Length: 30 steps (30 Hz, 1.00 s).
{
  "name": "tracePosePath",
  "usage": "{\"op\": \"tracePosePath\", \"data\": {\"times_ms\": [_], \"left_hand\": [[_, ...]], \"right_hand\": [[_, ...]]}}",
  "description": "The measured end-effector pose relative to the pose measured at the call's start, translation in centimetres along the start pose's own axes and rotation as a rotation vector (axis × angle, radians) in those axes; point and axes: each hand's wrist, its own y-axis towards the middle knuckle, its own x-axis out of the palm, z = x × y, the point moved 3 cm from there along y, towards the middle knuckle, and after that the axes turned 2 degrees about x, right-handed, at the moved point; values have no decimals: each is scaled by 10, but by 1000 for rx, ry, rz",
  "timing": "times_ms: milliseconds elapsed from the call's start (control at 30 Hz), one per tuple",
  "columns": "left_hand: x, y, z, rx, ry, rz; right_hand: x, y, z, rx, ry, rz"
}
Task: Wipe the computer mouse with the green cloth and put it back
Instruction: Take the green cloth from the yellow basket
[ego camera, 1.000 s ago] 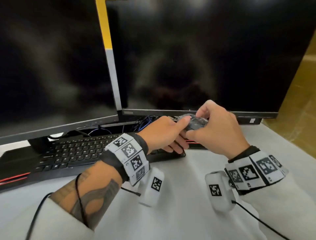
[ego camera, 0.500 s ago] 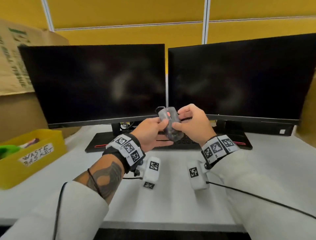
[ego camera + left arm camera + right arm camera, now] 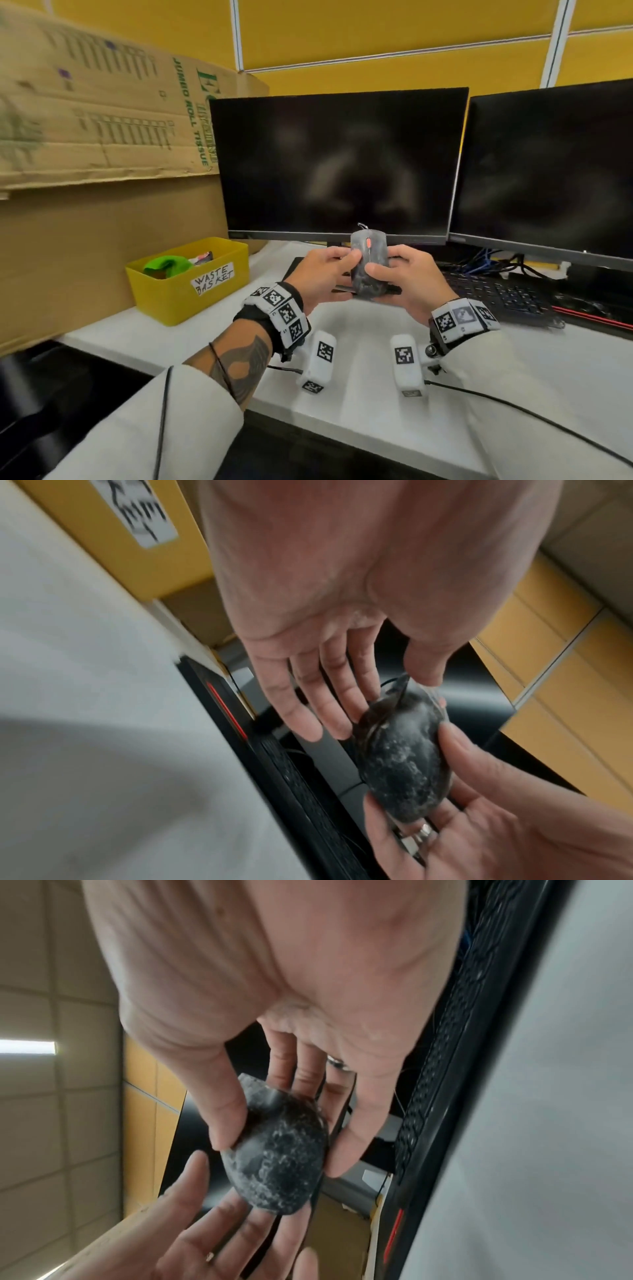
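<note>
Since half a second ago the view has swung left, so the yellow waste basket (image 3: 187, 281) with the green cloth (image 3: 166, 266) bunched inside now sits in plain sight at the far left of the white desk (image 3: 349, 356), while the computer mouse (image 3: 369, 265) stays lifted between both hands in front of the left monitor (image 3: 337, 164). It is held above the keyboard (image 3: 496, 294), dusty grey, its cord trailing off the far end. The right hand (image 3: 409, 277) clamps it, thumb on top and fingers curled beneath; the left hand (image 3: 323, 274) only steadies it, thumb on the near-left side and fingers (image 3: 308, 704) fairly straight underneath. To do this step well, I judge the right hand should keep the firm hold alone, freeing the left to reach out to the basket and pinch the cloth clear of the wrapper beside it. Slack in the cord matters; pulling the mouse nearer could drag it.
</note>
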Motion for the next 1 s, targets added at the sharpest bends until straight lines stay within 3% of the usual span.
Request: {"op": "tracePosePath", "data": {"times_ms": [233,400,533,733,867,1000], "left_hand": [[-106,-8,-4,18,244,384],[-193,-2,6,-32,653,683],[-233,5,16,-210,922,676],[-264,9,5,-603,1429,390],[-268,1,8,-588,1430,497],[-267,-8,20,-475,1279,662]], "right_hand": [[60,19,16,21,86,-89],[76,29,30,25,61,-120],[71,33,34,21,71,-120],[67,33,35,27,85,-133],[69,31,33,27,89,-151],[73,28,29,18,92,-159]]}}
